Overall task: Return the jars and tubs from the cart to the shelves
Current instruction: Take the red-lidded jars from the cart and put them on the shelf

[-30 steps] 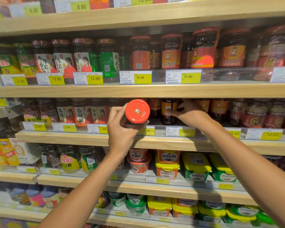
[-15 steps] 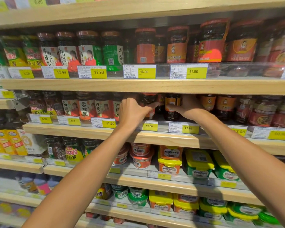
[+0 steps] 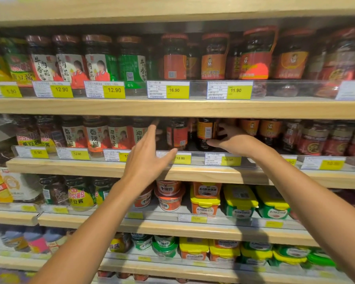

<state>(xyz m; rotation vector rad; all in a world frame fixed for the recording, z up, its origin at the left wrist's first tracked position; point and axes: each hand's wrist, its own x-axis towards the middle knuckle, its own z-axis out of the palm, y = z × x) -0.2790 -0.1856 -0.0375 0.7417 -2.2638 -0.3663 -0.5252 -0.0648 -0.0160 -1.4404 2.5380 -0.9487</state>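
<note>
Glass jars crowd that shelf [image 3: 193, 171]. Your left hand [image 3: 150, 152] is spread empty; your right hand [image 3: 232, 140] grips a dark jar [image 3: 205, 132], which could topple its neighbours.

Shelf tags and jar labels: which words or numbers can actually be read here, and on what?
"12.90": two yellow price tags, top jar shelf.
"16.90": price tag, same shelf.
"11.90": price tag, same shelf.
"12.80": tag beside the left hand.
"香辣脆": jar label, middle shelf.
Other tags and small print: too blurred.
</note>
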